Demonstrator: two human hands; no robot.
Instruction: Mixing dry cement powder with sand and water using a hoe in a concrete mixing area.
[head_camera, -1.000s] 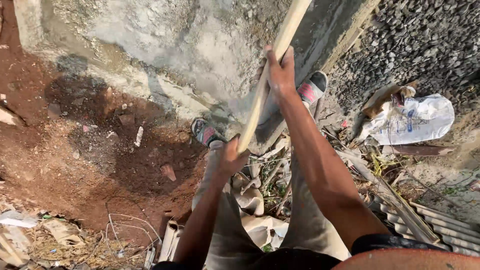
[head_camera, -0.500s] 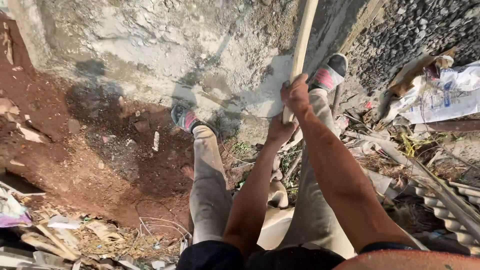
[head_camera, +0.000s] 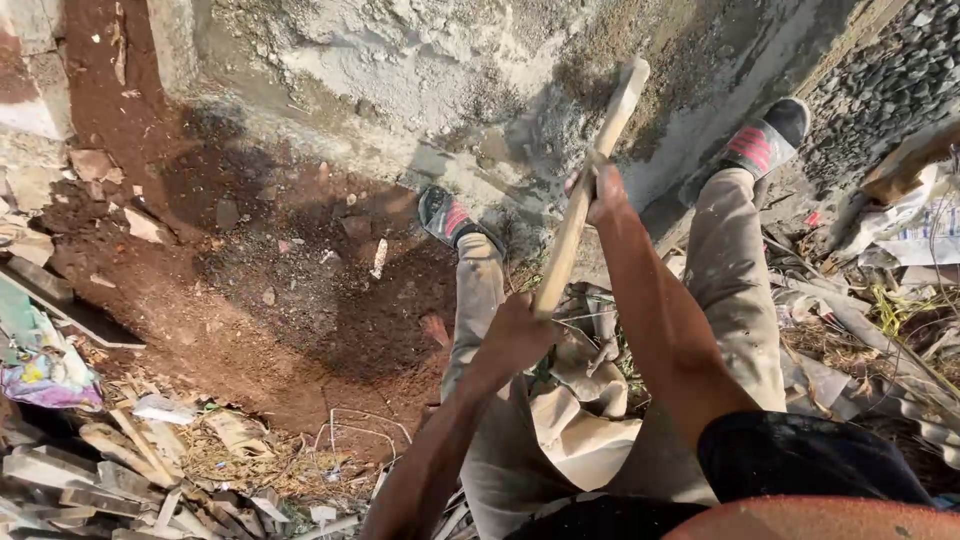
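Head view, looking straight down my own arms: my left hand (head_camera: 515, 335) is wrapped tight around the near end of a long wooden handle (head_camera: 585, 195), and my right hand (head_camera: 603, 192) is closed on it further up, roughly at its middle. Both grips are full fists, nothing loose. The handle runs on a slant — from the near left at my left hand up and away to the far right, its squared far tip standing in front of the rough concrete wall (head_camera: 400, 70). So the long axis points away from me toward the wall, with the right hand the nearer of the two to that tip. I cannot tell what the other end carries; it is hidden below my left fist. Below the hands are my legs in dusty beige trousers (head_camera: 730, 290), one sandalled foot (head_camera: 448, 217) on the red-brown soil at centre, the other foot (head_camera: 762, 140) up at the far right by dark gravel (head_camera: 900, 70). Scrap wood and litter (head_camera: 120, 450) lie at the near left, crumpled plastic at the right.
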